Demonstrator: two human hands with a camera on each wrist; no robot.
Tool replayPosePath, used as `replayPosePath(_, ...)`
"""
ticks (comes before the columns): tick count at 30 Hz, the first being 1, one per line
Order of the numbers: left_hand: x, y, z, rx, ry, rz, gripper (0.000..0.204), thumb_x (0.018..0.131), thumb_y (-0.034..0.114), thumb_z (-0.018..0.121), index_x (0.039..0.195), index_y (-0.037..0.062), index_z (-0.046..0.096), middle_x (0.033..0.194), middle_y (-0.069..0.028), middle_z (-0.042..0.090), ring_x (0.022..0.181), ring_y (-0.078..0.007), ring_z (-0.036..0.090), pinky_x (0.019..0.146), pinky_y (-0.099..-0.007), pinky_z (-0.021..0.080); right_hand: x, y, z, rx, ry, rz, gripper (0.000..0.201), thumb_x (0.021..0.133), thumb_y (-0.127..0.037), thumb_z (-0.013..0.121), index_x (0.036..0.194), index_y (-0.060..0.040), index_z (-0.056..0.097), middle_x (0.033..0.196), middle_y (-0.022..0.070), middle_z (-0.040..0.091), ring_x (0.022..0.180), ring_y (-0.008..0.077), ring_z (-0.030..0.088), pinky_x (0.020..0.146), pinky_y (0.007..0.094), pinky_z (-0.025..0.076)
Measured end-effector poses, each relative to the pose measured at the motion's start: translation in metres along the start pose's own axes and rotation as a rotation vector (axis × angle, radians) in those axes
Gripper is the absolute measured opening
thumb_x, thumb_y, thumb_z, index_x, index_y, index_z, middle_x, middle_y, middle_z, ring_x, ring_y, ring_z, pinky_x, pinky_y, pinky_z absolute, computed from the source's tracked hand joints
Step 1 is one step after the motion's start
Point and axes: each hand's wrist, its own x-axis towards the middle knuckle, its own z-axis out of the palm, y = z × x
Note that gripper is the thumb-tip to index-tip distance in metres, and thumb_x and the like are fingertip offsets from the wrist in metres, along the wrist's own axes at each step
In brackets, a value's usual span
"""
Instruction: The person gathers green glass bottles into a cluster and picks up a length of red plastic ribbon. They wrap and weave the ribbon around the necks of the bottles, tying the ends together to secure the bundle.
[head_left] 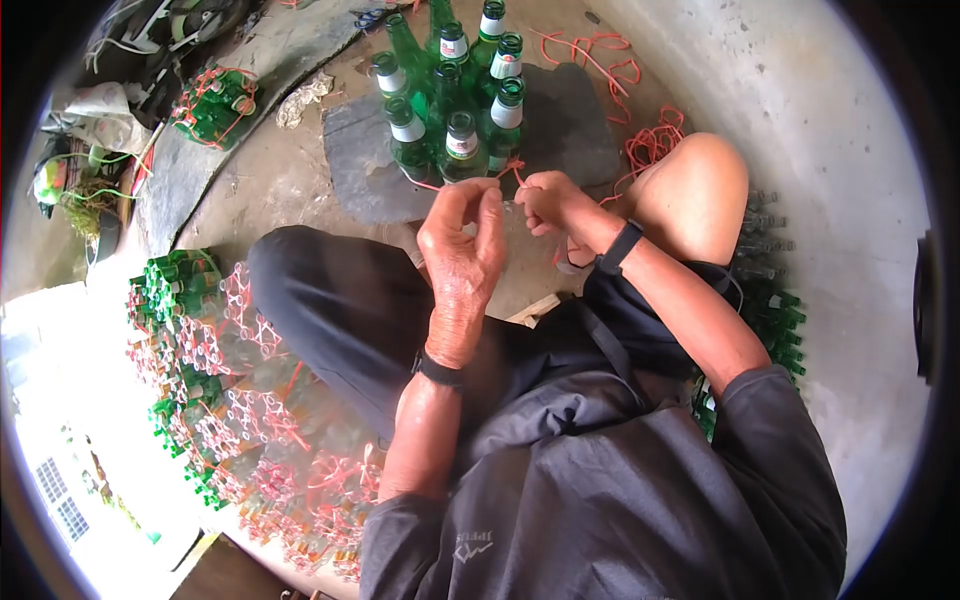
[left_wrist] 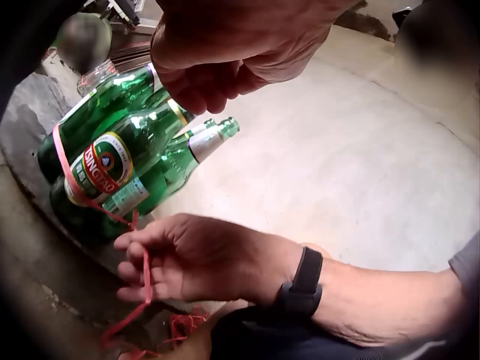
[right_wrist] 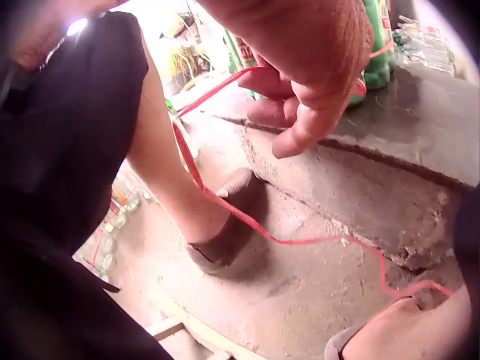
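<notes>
Several green beer bottles [head_left: 461, 150] stand bunched on a dark stone slab [head_left: 570, 120]. A red plastic string [left_wrist: 67, 169] runs round them low down, with a small knot at their near side. My right hand [head_left: 555, 203] pinches the string just in front of the bottles; the string's tail [right_wrist: 259, 229] trails from its fingers towards the floor. Left of it, my left hand [head_left: 462, 235] is raised close to the bottles, thumb and forefinger drawn together. Its other fingers [left_wrist: 202, 94] are bent; I cannot tell whether the fingertips hold string.
Loose red string [head_left: 655, 140] lies in a tangle right of the slab. A tied bundle of green bottles [head_left: 215, 108] stands at the far left. Many stacked bottles [head_left: 240, 400] fill the left side beside my knee. A pale wall [head_left: 830, 150] rises on the right.
</notes>
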Motion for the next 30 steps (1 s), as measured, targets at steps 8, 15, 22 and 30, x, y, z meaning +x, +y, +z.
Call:
replayPosePath(8, 0.007, -0.003, 0.01, 0.09, -0.053, 0.108, 0.014, 0.094, 0.004, 0.068, 0.106, -0.0015, 0.07, 0.09, -0.0087, 0.072, 0.077, -0.0123, 0.066, 0.074, -0.0276, 0.053, -0.03, -0.057, -0.028, -0.663, 0.069, -0.39, 0.023, 0.093, -0.015, 0.056, 0.096, 0.0007, 0.072, 0.068, 0.0111, 0.06, 0.059, 0.0194, 0.058, 0.054, 0.0389, 0.048)
replayPosePath(15, 0.012, 0.002, 0.029, 0.237, -0.087, 0.167, 0.034, 0.09, 0.001, 0.066, 0.124, -0.0026, 0.061, 0.112, -0.0209, 0.067, 0.084, -0.0311, 0.072, 0.075, -0.0388, 0.056, -0.042, -0.09, -0.039, -0.923, 0.124, -0.616, 0.017, 0.09, -0.014, 0.062, 0.086, 0.0002, 0.069, 0.074, 0.0221, 0.064, 0.069, 0.0344, 0.065, 0.065, 0.0441, 0.049)
replayPosePath(22, 0.021, 0.007, 0.043, 0.339, -0.1, 0.151, 0.065, 0.086, -0.001, 0.067, 0.144, -0.0051, 0.038, 0.13, -0.0266, 0.054, 0.101, -0.0405, 0.067, 0.082, -0.0468, 0.057, -0.067, -0.127, -0.041, -1.144, 0.169, -0.641, 0.016, 0.088, -0.017, 0.069, 0.083, -0.0018, 0.069, 0.075, 0.0196, 0.067, 0.074, 0.0419, 0.066, 0.066, 0.0477, 0.051)
replayPosePath(30, 0.033, 0.003, 0.065, 0.306, -0.04, 0.184, 0.074, 0.092, 0.007, 0.065, 0.151, -0.0109, 0.025, 0.146, -0.0374, 0.04, 0.119, -0.0498, 0.058, 0.096, -0.0493, 0.052, -0.072, -0.174, -0.046, -1.326, 0.133, -0.93, 0.015, 0.085, -0.014, 0.07, 0.077, -0.0016, 0.065, 0.069, 0.0196, 0.064, 0.069, 0.0407, 0.064, 0.062, 0.0476, 0.048)
